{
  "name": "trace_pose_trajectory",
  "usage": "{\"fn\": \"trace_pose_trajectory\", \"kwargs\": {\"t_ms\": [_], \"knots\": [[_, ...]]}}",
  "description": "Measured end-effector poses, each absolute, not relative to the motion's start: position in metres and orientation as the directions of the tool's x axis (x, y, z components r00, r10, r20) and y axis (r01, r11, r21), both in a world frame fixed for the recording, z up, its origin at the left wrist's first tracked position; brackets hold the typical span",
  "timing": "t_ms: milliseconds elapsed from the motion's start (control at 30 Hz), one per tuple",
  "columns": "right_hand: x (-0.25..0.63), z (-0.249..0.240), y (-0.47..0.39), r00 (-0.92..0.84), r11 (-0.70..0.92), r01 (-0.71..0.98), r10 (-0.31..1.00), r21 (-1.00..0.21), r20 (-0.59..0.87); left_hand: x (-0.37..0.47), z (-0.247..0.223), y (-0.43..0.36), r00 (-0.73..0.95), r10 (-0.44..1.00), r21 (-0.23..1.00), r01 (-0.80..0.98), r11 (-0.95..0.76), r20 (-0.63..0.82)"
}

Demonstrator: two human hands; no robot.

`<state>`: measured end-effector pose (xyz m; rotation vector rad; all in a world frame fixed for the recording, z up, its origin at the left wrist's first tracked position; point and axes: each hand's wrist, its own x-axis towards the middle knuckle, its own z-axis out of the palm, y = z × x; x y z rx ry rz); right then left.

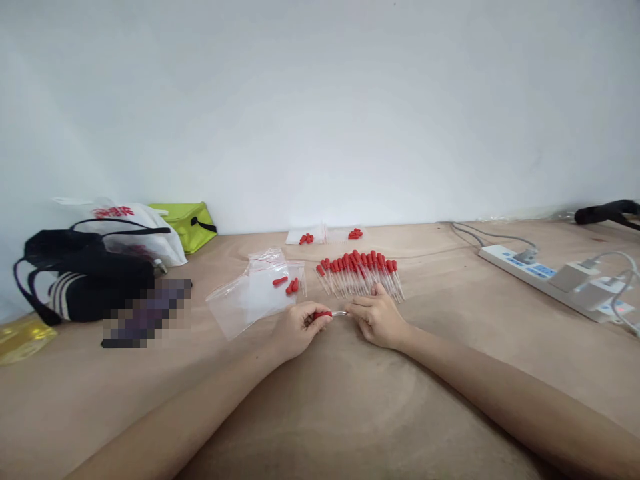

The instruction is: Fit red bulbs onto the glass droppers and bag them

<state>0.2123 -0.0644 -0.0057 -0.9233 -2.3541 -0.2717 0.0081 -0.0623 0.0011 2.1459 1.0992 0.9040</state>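
Between my two hands, low over the table, lies a glass dropper pipette (339,313) with a red rubber bulb (323,314). My left hand (299,328) is closed round the bulb. The fingers of my right hand (376,317) pinch the glass tube near its other end. Just beyond my right hand is a row of droppers (357,270) laid side by side, red bulbs pointing away from me. Beyond my left hand, loose red bulbs (292,287) rest on clear zip bags (240,303).
More red bulbs (355,233) lie on bags near the wall. A black bag (100,277), a white plastic bag (145,230) and a green bag (185,223) stand at the left. At the right is a power strip (545,280) with plugged-in chargers and cables.
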Motion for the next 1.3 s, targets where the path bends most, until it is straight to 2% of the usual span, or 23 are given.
{"fn": "trace_pose_trajectory", "kwargs": {"t_ms": [300,567,1033,1300], "knots": [[0.203,-0.005,-0.067,-0.579,0.733,0.678,0.583,-0.061,0.57,0.011,0.006,-0.064,0.478,0.803,0.625,0.517,-0.584,0.355],[0.207,0.01,-0.062,-0.597,0.675,0.731,0.567,0.095,0.567,0.005,0.016,-0.053,0.475,0.754,0.581,0.484,-0.655,0.454],[0.208,-0.003,-0.068,-0.57,0.687,0.714,0.46,0.133,0.681,0.003,0.004,-0.056,0.418,0.878,0.743,0.505,-0.438,0.234],[0.207,-0.006,-0.07,-0.569,0.663,0.728,0.441,0.176,0.694,0.003,0.005,-0.055,0.411,0.894,0.838,0.413,-0.358,0.179]]}}
